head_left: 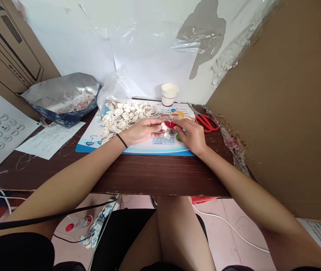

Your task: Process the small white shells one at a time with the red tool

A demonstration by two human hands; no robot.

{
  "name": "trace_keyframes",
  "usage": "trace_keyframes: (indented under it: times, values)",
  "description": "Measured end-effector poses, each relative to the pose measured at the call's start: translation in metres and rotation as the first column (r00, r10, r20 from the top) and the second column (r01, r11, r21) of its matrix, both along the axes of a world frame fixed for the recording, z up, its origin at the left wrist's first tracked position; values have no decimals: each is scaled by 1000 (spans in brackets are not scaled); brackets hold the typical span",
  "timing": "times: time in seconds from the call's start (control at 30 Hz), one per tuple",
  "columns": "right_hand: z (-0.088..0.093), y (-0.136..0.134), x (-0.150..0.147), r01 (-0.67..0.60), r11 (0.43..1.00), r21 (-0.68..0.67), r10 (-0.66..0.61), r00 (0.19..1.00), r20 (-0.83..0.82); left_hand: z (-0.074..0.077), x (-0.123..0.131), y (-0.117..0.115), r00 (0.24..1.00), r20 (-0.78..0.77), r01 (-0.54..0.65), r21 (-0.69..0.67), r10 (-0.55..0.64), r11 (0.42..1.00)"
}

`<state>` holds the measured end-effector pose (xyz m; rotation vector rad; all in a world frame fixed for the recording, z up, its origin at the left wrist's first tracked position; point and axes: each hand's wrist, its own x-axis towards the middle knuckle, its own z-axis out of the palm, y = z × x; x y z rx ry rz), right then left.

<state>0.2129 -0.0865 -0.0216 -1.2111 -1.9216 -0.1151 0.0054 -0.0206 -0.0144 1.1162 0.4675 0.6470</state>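
Observation:
My left hand (142,131), with a black band at the wrist, pinches a small white shell (164,127) between thumb and fingers. From the other side my right hand (192,136) is closed on a small red thing (171,124), whose kind I cannot make out, held against or right beside the shell. Both hands are over a printed blue-and-white sheet (138,150). A spread of white and speckled shells (122,116) lies on the sheet, behind and left of my left hand. One small shell (166,135) sits just below the held one.
A paper cup (169,96) stands at the back of the dark wooden table (155,175). Scissors with red handles (208,122) lie at right. An opened foil bag (67,98) with small coloured bits is at left. Cardboard (285,113) walls in the right side.

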Motion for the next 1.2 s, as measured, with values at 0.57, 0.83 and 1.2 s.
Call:
trace_keyframes:
  times: [0.57,0.83,1.2]
  values:
    - [1,-1,0,17,998,59,-17,1000,-1,0,0,1,1000,-5,-15,-9,14,1000]
    - [-3,1,-2,22,997,72,-31,991,127,-2,0,2,1000,8,-6,34,6,999]
    - [-6,4,2,104,990,97,-114,988,105,-3,0,2,999,-3,-37,12,37,999]
